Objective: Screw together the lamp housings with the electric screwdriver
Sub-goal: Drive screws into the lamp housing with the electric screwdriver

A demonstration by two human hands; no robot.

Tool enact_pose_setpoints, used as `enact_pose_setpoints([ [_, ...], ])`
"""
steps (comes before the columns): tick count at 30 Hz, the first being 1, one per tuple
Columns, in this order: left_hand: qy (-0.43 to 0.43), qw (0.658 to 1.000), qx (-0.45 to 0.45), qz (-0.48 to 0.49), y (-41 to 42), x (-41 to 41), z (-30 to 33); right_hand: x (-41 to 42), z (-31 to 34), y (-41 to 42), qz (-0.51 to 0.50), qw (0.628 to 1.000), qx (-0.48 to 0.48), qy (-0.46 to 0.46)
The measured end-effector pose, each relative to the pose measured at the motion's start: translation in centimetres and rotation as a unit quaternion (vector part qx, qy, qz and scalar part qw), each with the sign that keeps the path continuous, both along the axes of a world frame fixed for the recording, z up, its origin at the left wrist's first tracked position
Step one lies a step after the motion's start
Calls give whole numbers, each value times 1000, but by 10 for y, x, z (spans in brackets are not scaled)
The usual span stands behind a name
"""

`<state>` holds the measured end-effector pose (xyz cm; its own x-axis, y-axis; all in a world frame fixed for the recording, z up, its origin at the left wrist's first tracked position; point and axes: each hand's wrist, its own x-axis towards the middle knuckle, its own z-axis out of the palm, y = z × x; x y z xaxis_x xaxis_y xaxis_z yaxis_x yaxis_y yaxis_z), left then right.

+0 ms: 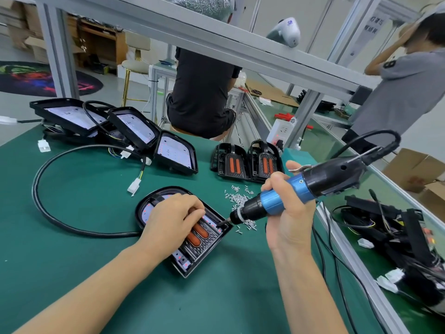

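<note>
Screwdriver [284, 196] gripped in my right hand [289, 213], bit at the lamp housing's [192, 256] 3 o'clock corner; my left hand [171, 215] presses it down. Next, I'd say: drive straight.

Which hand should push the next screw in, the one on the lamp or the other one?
The right hand, most likely. It grips the electric screwdriver, whose tip already sits at the lamp housing corner. The left hand rests on the housing, steadying it on the green mat.
</note>
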<state>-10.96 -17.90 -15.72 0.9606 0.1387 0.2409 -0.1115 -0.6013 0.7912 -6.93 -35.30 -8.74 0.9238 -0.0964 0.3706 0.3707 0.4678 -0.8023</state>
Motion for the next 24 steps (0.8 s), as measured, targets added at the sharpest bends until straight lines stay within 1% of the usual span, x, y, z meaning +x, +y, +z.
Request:
enact_pose_setpoints([
  [3, -2, 999, -42, -5, 1, 3, 3, -4, -2, -8, -33, 998, 46, -2],
  [4, -9, 999, -43, 1, 1, 5, 6, -6, -2, -11, -51, 997, 62, -4],
  [7, -35, 999, 6, 16, -3, 18, 18, -13, -1, -22, -101, 989, 104, -10],
  [10, -36, 997, 74, -8, -12, 42, 27, -20, -2, -34, -149, 980, 130, -7],
  [13, 19, 988, 152, -35, -26, 74, 30, -26, -5, -43, -174, 974, 144, 6],
  [19, 148, 958, 235, -75, -48, 120, 27, -28, -14, -52, -188, 968, 165, 37],
  [24, 186, 941, 269, -86, -54, 131, 24, -31, -21, -54, -183, 964, 187, 46],
])
